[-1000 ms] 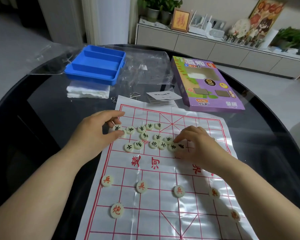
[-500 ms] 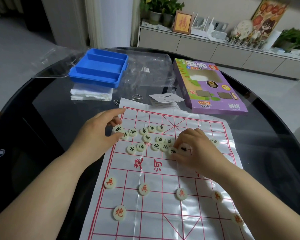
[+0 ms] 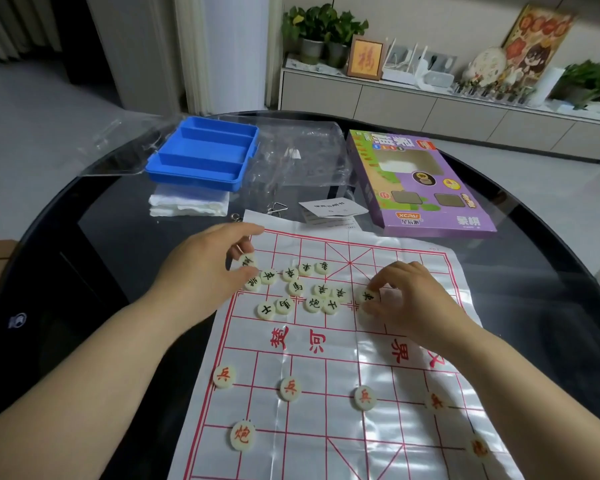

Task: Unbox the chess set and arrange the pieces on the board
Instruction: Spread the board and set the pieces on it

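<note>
The xiangqi board (image 3: pixel 326 431), a glossy sheet ruled in red, lies flat on the dark glass table (image 3: pixel 84 237). Its near half looks sorted: red soldiers (image 3: pixel 290 388) sit spaced along their row, with a red cannon (image 3: pixel 243 434) behind them on the left. The black-lettered discs (image 3: pixel 312 289) are bunched in a loose heap on the far half, probably tipped there so each can be read and picked off in turn. The left hand (image 3: pixel 201 271) pinches the leftmost disc (image 3: pixel 246 261) between thumb and forefinger near the far-left corner, as if to seat it on a back-rank point. The right hand (image 3: pixel 406 303) has its fingertips curled round the rightmost disc (image 3: pixel 368 296). A second pale disc may lie under its thumb, though I can't be sure. The purple box (image 3: pixel 420 181) and blue tray (image 3: pixel 205 154) sit beyond the board, out of the way.
</note>
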`<state>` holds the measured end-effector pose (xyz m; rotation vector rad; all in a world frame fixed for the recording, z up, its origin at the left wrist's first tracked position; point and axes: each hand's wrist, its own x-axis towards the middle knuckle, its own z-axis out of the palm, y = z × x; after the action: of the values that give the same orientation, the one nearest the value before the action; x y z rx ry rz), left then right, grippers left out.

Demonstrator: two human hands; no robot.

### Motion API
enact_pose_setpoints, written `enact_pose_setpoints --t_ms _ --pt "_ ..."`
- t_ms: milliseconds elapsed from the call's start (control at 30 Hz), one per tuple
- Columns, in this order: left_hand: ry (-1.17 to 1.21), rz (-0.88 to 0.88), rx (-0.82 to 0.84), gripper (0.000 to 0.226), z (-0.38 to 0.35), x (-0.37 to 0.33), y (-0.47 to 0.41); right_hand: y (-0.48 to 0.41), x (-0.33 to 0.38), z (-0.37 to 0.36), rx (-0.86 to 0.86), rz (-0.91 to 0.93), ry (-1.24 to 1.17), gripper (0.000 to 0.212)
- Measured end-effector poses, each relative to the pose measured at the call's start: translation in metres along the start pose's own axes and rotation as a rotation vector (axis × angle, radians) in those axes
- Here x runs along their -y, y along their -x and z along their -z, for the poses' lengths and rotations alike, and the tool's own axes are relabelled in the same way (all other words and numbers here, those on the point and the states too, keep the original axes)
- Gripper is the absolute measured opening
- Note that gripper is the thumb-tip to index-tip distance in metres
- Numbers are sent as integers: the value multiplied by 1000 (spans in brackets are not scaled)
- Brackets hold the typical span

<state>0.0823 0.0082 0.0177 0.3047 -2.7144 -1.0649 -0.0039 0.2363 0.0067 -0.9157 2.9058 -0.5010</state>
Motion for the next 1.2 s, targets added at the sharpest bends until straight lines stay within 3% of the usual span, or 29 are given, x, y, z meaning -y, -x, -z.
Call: enact_pose_setpoints --t_ms 233,500,867,1200 --pt "59 -63 290 53 -30 -24 32 10 -18 25 -95 -88 -55 18" --pt "-146 -330 456 49 -77 -89 2 29 -60 47 -190 -224 -54 15" --pt "-200 -439 353 10 -151 -151 -19 42 -94 42 -270 -273 -111 18" --pt "-196 -326 312 28 -169 -155 -24 55 -115 39 -285 -328 -199 13"
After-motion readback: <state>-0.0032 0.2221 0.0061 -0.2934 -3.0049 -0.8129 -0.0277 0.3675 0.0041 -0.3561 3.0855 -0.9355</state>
